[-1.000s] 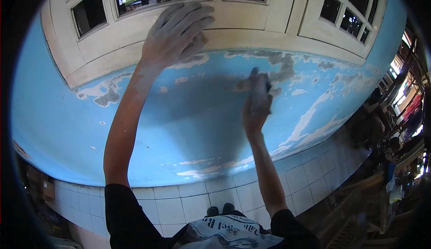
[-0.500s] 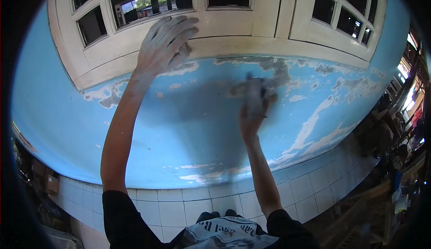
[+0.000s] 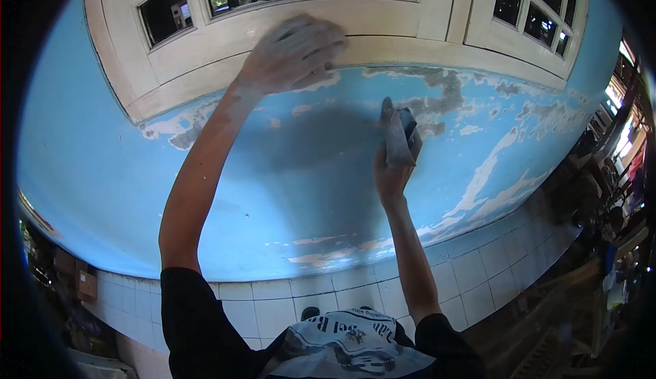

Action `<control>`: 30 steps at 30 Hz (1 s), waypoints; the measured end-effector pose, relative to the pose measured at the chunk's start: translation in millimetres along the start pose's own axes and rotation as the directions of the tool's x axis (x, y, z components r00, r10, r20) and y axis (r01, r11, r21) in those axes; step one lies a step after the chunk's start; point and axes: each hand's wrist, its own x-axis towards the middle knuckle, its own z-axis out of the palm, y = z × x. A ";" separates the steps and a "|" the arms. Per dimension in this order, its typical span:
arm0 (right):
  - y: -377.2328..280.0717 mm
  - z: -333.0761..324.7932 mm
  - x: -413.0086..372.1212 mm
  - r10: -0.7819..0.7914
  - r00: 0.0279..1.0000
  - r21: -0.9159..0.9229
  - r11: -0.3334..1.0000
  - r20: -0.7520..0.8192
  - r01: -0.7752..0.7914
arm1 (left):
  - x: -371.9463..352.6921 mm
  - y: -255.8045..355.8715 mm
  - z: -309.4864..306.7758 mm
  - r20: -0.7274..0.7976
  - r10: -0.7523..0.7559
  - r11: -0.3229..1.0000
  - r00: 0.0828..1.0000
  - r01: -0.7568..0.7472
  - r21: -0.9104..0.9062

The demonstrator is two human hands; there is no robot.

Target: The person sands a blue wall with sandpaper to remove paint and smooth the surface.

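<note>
My left hand (image 3: 294,54), dusty and smeared by motion, is raised over the lower rail of the white window frame (image 3: 396,52), its fingers stretched out and nothing in them. Lower and to the right, my right hand (image 3: 391,174) grips a folded piece of grey, dusty sandpaper (image 3: 400,145), one finger reaching up along it. The sandpaper is close to the blue wall (image 3: 307,153), beside a patch of bare grey plaster (image 3: 447,95). Flaked white and grey patches run below the window and along the wall's foot.
White floor tiles (image 3: 273,317) meet the wall's lower edge, and my feet stand near it. A cardboard box (image 3: 87,285) is at the far left. Assorted clutter and wooden pieces (image 3: 581,297) crowd the right side.
My left hand has moved right along the window frame. My right hand, still gripping the sandpaper, has shifted slightly right and the sandpaper is now tilted. The view has shifted a little.
</note>
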 end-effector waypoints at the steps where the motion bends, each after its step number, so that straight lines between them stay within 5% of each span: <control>1: -8.9 5.2 -3.6 0.000 1.000 -0.007 1.000 -0.007 0.000 | -4.6 -2.6 -0.7 -0.008 0.006 1.000 1.000 -0.006 -0.002; 3: -29.4 17.9 -13.1 0.029 0.997 0.126 0.992 -0.076 -0.019 | -12.8 -9.7 -0.5 0.040 0.135 0.990 0.990 -0.134 -0.032; 11: -76.4 56.6 -41.5 0.057 0.996 -0.082 0.995 -0.069 -0.062 | -31.4 0.0 -13.3 0.263 0.310 0.951 0.914 -0.303 -0.067; 13: -71.2 64.5 -38.7 0.035 0.998 -0.124 0.991 -0.055 -0.042 | -32.5 -0.6 -8.2 0.220 0.310 0.951 0.925 -0.306 -0.052; 15: -73.9 64.3 -29.1 0.432 0.891 0.071 0.902 -0.139 -0.426 | -33.3 0.4 -2.4 0.178 0.307 0.952 0.935 -0.303 -0.050; 16: -78.3 66.2 -32.5 0.435 0.890 0.060 0.900 -0.138 -0.431 | -31.9 0.6 -3.6 0.205 0.293 0.956 0.934 -0.292 -0.036; 18: -95.4 71.1 -46.6 0.084 0.995 -0.115 0.989 -0.048 -0.089 | -32.3 3.9 -4.6 0.220 0.288 0.957 0.932 -0.286 -0.043; 24: -77.6 70.7 -42.8 0.310 0.949 0.006 0.951 -0.059 -0.310 | -29.3 2.4 -13.2 0.295 0.281 0.958 0.913 -0.282 -0.041; 26: -90.0 87.4 -42.1 0.255 0.949 -0.039 0.963 -0.185 -0.266 | -28.7 0.4 -13.7 0.260 0.273 0.962 0.926 -0.270 -0.045; 28: -103.6 85.2 -59.9 0.196 0.979 -0.005 0.981 0.051 -0.196 | -27.9 2.6 -11.2 0.218 0.280 0.960 0.935 -0.270 -0.077; 30: -86.5 85.8 -61.8 0.110 0.992 0.021 0.994 0.059 -0.111 | -27.4 2.2 -11.3 0.195 0.244 0.970 0.950 -0.235 -0.065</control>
